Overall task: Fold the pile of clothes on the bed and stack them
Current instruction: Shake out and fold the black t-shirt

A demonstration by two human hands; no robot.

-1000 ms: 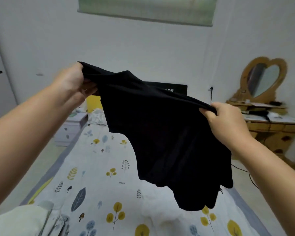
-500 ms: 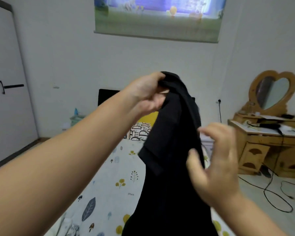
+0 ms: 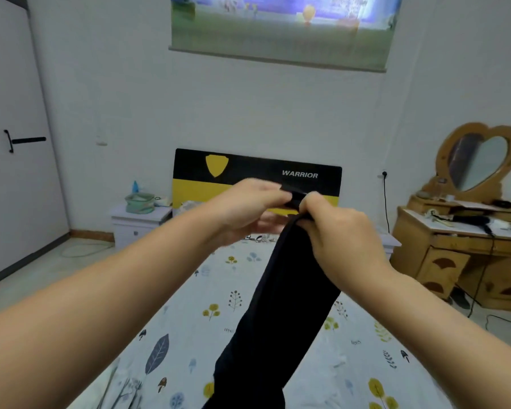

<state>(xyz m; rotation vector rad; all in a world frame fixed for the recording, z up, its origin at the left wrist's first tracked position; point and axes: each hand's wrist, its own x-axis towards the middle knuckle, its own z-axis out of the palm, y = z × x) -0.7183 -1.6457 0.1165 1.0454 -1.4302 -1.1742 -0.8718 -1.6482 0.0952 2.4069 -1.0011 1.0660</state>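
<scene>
Both forearms are bare from the frame's edge to the wrists; the left hand point(image 3: 248, 214) and right hand point(image 3: 341, 240) wear no gloves, rings or watch.

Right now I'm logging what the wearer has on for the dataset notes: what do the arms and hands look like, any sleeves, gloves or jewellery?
Both forearms are bare as far as the frame shows, with no sleeve edge in view. The left hand and right hand wear no gloves; no rings, watch or bracelet show on the visible sides. The left hand is motion-blurred, so fine detail there is unclear.
</scene>
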